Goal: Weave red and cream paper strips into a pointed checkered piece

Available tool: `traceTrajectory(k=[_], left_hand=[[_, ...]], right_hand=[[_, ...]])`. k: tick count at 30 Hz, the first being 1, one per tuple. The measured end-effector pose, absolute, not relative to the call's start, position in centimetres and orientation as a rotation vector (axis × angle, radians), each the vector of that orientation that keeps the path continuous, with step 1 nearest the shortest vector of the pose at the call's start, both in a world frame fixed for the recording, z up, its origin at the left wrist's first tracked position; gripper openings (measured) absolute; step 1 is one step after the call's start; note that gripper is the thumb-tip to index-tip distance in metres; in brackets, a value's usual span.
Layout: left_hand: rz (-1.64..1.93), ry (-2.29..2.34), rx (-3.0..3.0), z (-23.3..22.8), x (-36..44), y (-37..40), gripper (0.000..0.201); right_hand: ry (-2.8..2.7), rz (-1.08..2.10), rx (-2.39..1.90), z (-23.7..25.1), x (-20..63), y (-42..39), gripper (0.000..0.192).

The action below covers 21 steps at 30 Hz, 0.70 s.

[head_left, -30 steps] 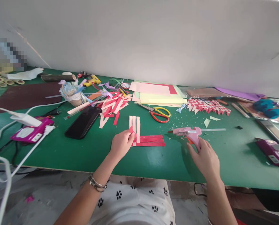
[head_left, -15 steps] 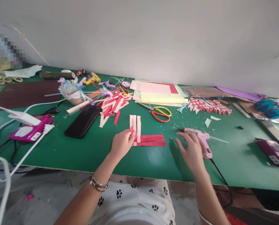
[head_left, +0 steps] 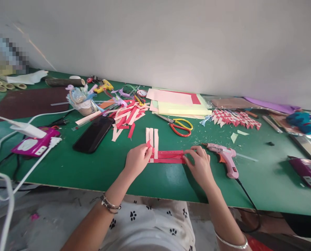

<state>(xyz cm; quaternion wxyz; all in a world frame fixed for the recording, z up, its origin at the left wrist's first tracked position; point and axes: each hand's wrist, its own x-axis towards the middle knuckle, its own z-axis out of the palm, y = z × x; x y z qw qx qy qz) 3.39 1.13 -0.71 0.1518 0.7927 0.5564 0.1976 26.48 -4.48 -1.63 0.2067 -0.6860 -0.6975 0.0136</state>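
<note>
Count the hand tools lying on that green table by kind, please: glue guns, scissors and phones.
Pink glue gun: 1
Yellow glue gun: 1
Scissors: 1
Black phone: 1
Total: 4

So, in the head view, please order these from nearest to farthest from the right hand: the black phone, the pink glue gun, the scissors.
From the right hand:
1. Pink glue gun, lying just to its right.
2. Scissors, behind it, toward the wall.
3. Black phone, far to the left, beyond the left hand.

Red strips [head_left: 169, 156], pale pink strips [head_left: 152, 136], pink glue gun [head_left: 224, 156], green table [head_left: 92, 167].
</note>
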Motion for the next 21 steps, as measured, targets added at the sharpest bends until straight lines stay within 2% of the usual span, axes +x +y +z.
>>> traceTrajectory(k=[21], left_hand=[[0.571,1.602,2.289,-0.86,3.40,1.02,0.034]], right_hand=[[-1.959,0.190,-1.954,-0.93,26.36,-3.67,0.034]])
